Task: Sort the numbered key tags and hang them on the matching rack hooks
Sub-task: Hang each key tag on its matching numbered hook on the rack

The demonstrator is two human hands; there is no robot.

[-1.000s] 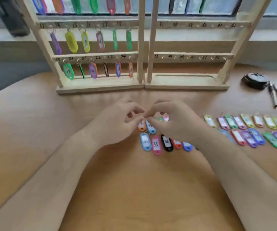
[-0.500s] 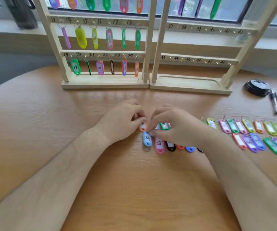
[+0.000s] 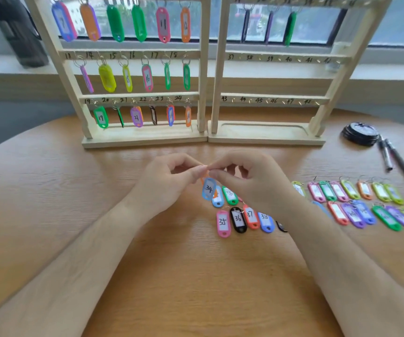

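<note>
A blue key tag marked 34 (image 3: 208, 188) dangles above the table, pinched at its ring between my left hand (image 3: 169, 181) and my right hand (image 3: 249, 183), whose fingertips meet over it. Below lie loose tags: pink 35 (image 3: 223, 223), black 36 (image 3: 238, 219), orange 37 (image 3: 251, 217), blue 38 (image 3: 266, 221). Two wooden racks stand behind. The left rack (image 3: 133, 54) carries tags on all its visible hooks. The right rack (image 3: 278, 57) has three tags on its top row and bare hooks from 37 to 48.
Two rows of several more coloured tags (image 3: 363, 203) lie at the right of the table. A black round object (image 3: 360, 133) and two markers (image 3: 394, 158) sit at the far right. A dark bottle (image 3: 18, 30) stands on the windowsill at left.
The blue tag 34 has been lifted off the table from beside the pink 35. Both hands have risen a little and pinch its ring.
</note>
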